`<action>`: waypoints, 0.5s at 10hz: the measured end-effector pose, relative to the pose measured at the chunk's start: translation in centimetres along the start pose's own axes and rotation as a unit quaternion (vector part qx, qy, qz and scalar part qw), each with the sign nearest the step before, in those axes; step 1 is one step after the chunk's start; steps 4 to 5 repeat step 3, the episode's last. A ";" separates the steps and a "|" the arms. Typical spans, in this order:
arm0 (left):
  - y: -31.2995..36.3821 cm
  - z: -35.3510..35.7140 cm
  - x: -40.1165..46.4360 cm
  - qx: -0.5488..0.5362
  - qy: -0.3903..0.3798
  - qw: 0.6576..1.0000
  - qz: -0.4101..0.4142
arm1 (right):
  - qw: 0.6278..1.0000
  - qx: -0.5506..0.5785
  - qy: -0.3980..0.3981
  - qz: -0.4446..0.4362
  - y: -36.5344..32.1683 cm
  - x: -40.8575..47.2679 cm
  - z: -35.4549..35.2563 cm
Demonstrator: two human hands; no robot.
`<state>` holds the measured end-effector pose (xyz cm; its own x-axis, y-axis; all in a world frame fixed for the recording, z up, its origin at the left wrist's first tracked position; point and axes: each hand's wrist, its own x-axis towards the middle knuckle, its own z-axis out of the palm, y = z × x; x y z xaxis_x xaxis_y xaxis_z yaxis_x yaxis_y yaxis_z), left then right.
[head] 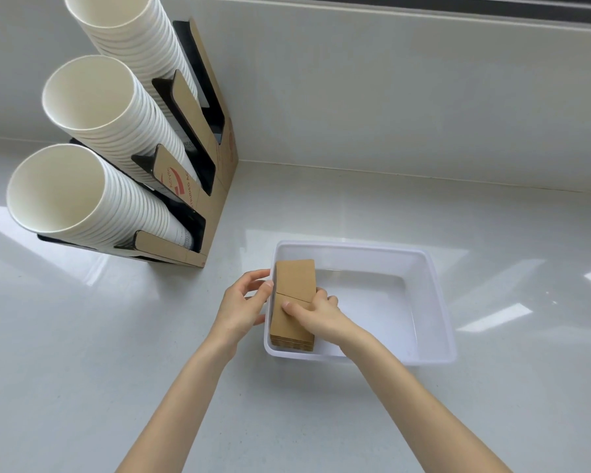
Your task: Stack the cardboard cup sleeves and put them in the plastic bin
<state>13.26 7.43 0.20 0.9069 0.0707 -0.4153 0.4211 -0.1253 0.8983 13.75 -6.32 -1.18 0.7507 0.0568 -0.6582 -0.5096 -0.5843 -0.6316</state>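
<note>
Both bare forearms reach forward over the white bench [116, 336] to one grip on the stack of cardboard cup sleeves [292, 302]. The right hand [316, 310] lies over the stack's right edge with its thumb pressed flat on top, grasping it; this probably keeps the loose sleeves squared. Left of the grip, the left hand [243, 302] touches the stack's left edge with a thumb while its fingers curl outside the wall of the plastic bin [437, 302], seemingly steadying both. The stack sits inside the bin against its left wall; whether its underside rests on the floor cannot be told. Right of the grip the bin is bare. Far beyond and left, a cup holder [215, 158] carries tilted paper cups [93, 107].
</note>
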 end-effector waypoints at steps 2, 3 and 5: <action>1.5 -0.6 0.6 0.104 0.000 0.994 0.020 | 0.999 0.028 -0.021 -0.006 0.1 -1.5 -2.6; 2.5 -0.5 0.4 0.147 -0.008 0.989 0.025 | 1.000 0.013 -0.009 -0.011 0.1 -2.4 -3.4; 2.5 -0.5 0.4 0.147 -0.008 0.989 0.025 | 1.000 0.013 -0.009 -0.011 0.1 -2.4 -3.4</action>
